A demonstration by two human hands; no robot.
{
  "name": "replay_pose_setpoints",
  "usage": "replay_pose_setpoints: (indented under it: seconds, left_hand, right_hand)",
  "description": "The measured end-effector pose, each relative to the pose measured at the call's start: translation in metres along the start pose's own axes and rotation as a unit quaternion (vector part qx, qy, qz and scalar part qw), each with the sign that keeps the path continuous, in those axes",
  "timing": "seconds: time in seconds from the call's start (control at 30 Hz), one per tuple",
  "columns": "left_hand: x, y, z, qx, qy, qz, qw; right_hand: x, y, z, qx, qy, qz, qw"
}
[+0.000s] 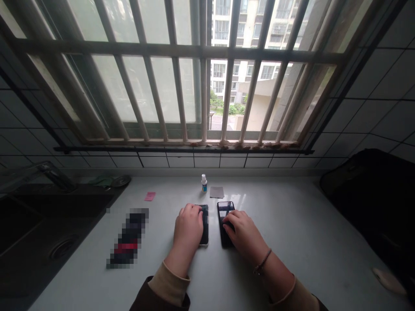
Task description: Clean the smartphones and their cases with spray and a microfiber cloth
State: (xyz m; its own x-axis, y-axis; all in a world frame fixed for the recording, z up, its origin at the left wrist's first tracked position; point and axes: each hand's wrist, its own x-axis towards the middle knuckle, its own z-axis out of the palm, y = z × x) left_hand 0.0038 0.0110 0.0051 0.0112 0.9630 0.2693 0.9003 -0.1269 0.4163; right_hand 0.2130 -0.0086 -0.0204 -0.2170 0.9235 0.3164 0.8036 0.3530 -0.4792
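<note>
Two smartphones lie side by side on the counter. My left hand (188, 225) is closed over the left smartphone (205, 229), which has a clear-edged case; its fingers bend across the upper part and hide the left side. Over the right smartphone (225, 208), dark and glossy, my right hand (241, 231) is curled, fingertips and thumb touching the screen and its right side partly covered. Just beyond the phones stands a small white spray bottle (204, 185) with a blue label. Beside it lies a grey cloth (217, 192).
A pink packet (149, 196) and a blurred-out dark item with a red band (127, 242) lie to the left. Further left is a sink (61, 248) with a faucet (56, 175). A black bag (369, 194) stands at right, near a pale object (387, 280). A barred window rises behind.
</note>
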Motion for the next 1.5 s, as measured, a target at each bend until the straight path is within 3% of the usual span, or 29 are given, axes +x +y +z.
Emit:
replay_pose_setpoints:
  seconds: [0.07,0.17,0.27,0.37,0.47,0.53,0.63,0.73,0.83,1.03,1.5]
  left_hand:
    - [0.0,0.002,-0.003,-0.07,0.007,0.054,0.996]
    - [-0.004,0.009,-0.007,-0.121,-0.033,0.093,0.988]
    - [-0.008,0.018,-0.013,-0.075,-0.086,0.098,0.989]
    - [-0.016,0.014,-0.024,-0.022,-0.098,0.077,0.992]
    - [-0.035,-0.016,-0.044,0.02,-0.032,0.044,0.998]
    - [-0.056,-0.048,-0.058,0.069,0.055,0.024,0.996]
    - [-0.092,-0.1,-0.074,0.173,0.172,-0.016,0.97]
    - [-0.119,-0.138,-0.079,0.228,0.181,-0.048,0.955]
    - [-0.131,-0.156,-0.073,0.241,0.172,-0.06,0.953]
    - [-0.131,-0.169,-0.058,0.256,0.137,-0.088,0.953]
    - [-0.13,-0.168,-0.059,0.252,0.118,-0.106,0.955]
  right_hand:
    - [0.001,-0.001,-0.001,-0.002,0.009,-0.005,1.0]
    - [0.001,-0.003,-0.003,0.009,0.027,0.004,1.0]
    - [0.0,-0.004,-0.005,0.009,0.016,0.037,0.999]
    - [-0.001,-0.005,-0.007,0.003,0.002,0.049,0.999]
    - [-0.002,-0.006,-0.01,0.007,0.004,0.053,0.999]
    - [-0.002,-0.008,-0.012,0.01,0.008,0.057,0.998]
    - [-0.002,-0.009,-0.014,0.014,0.014,0.059,0.998]
    - [-0.001,-0.009,-0.014,0.017,0.021,0.06,0.998]
    - [-0.001,-0.007,-0.014,0.023,0.027,0.068,0.997]
    - [-0.001,-0.006,-0.013,0.026,0.034,0.069,0.997]
    - [-0.002,-0.008,-0.012,0.043,0.031,0.069,0.996]
